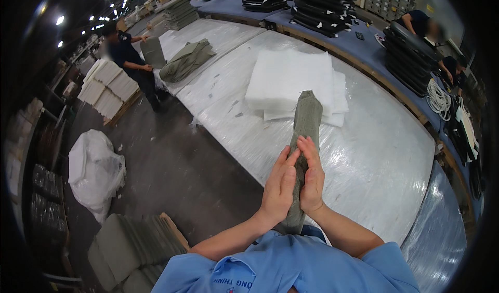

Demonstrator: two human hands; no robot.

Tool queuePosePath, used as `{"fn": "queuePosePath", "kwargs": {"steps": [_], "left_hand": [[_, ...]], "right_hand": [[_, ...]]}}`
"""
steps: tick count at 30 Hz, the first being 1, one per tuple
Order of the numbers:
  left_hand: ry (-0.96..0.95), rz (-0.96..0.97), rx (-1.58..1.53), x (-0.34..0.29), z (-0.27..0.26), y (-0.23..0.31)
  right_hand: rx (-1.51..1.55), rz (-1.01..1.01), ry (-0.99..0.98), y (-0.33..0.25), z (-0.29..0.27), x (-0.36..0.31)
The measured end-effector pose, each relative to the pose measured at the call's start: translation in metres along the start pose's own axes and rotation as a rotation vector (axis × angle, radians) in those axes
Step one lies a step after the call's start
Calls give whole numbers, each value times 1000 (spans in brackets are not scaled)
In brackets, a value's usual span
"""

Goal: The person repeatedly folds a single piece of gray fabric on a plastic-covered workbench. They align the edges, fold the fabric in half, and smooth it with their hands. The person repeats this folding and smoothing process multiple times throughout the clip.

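A grey-green fabric-covered cushion (308, 112) stands on edge in front of my body, its narrow side facing up. My left hand (279, 186) presses flat against its left face, fingers pointing away from me. Against the opposite face lies my right hand (312, 178), also with straight fingers, so the cushion is clamped between both palms. The cushion's near end reaches down to my blue shirt. Just beyond its far end, a stack of white padding sheets (288, 77) rests on the plastic-covered table (374, 158).
Crumpled grey-green fabric (187, 61) lies farther along the table, near a person (132, 59) holding a grey-green panel. Stacked grey-green cushions (132, 246) stand at lower left, beside a white plastic-wrapped bundle (96, 173). Black stacks (322, 9) line the blue bench; people work behind it.
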State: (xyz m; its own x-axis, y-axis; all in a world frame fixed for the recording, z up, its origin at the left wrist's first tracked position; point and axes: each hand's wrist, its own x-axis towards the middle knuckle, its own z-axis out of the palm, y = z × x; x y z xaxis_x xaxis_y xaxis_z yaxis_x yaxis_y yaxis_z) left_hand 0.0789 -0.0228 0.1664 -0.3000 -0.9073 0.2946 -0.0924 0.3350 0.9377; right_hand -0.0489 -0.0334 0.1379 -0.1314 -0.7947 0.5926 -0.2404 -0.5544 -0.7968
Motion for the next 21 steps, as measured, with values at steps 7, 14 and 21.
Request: {"fn": "queuePosePath", "kwargs": {"steps": [7, 14, 21], "left_hand": [[127, -109, -149, -3, -19, -9], [-21, -141, -46, -20, -9, -6], [-93, -112, -32, -15, -5, -3]], "right_hand": [[-46, 169, -49, -10, 14, 5], [-28, 245, 3, -7, 7, -9], [-63, 323, -1, 10, -9, -1]]}}
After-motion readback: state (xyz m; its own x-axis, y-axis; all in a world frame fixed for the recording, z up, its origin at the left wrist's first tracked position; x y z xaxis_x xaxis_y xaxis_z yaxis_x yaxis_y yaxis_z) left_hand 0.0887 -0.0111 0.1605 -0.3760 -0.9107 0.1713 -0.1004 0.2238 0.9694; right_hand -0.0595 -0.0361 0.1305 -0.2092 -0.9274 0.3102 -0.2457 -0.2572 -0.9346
